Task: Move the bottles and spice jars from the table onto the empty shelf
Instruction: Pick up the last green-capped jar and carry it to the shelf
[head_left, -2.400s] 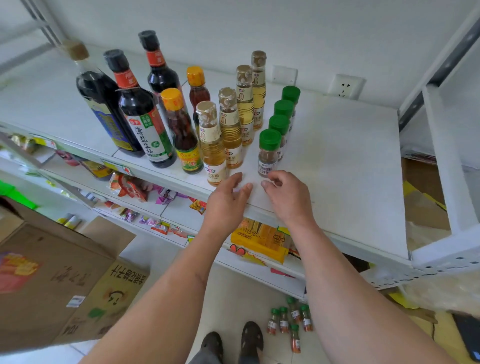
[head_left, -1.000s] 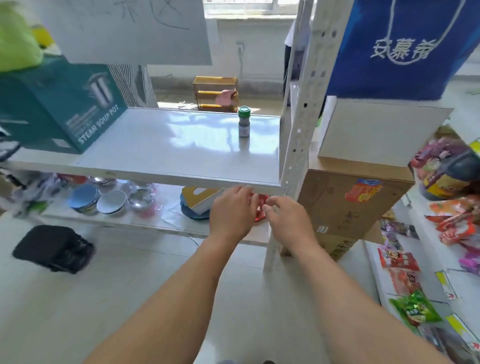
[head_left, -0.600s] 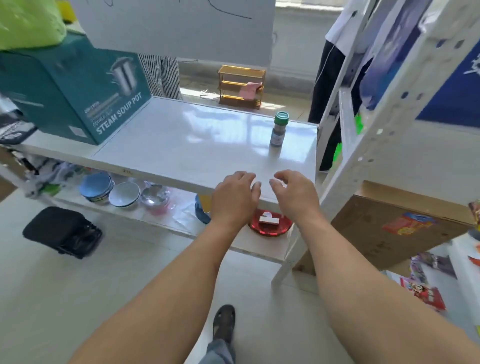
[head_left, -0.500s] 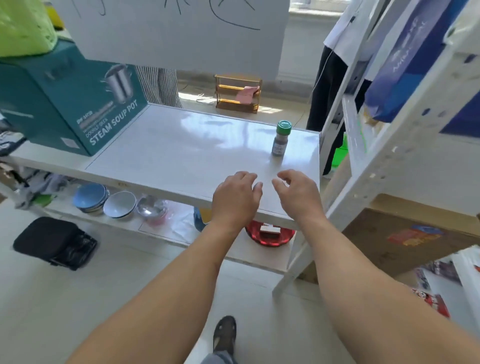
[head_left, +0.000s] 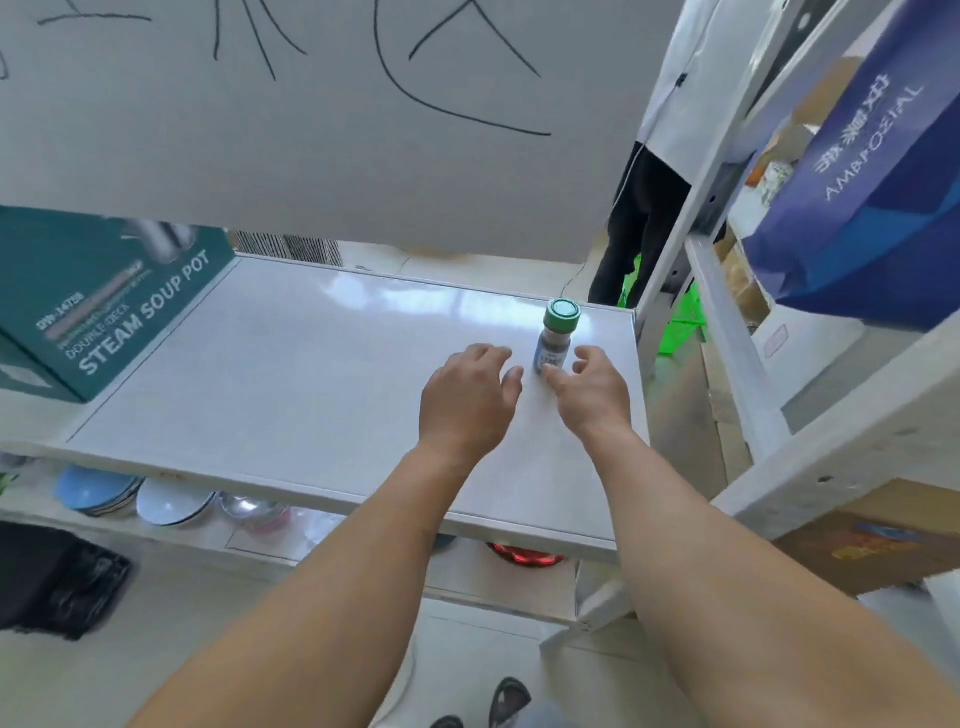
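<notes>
One small spice jar (head_left: 556, 335) with a green cap stands upright near the far right corner of the white table (head_left: 291, 374). My right hand (head_left: 589, 395) is just in front of it, fingers curled and spread on either side of its base, thumb tip at the label; no grip on it shows. To the jar's left hovers my left hand (head_left: 467, 400), palm down, fingers apart, holding nothing.
A teal "STEAM SOUP POT" box (head_left: 98, 296) sits on the table's left end. A white board (head_left: 311, 130) hangs above the table. Bowls (head_left: 135, 496) lie on the lower level. A white rack post (head_left: 691, 208) and a blue bag (head_left: 872, 182) stand to the right.
I have turned from the shelf of bottles to the table and come closer. Both hands have reached forward from the table's near edge to the spice jar.
</notes>
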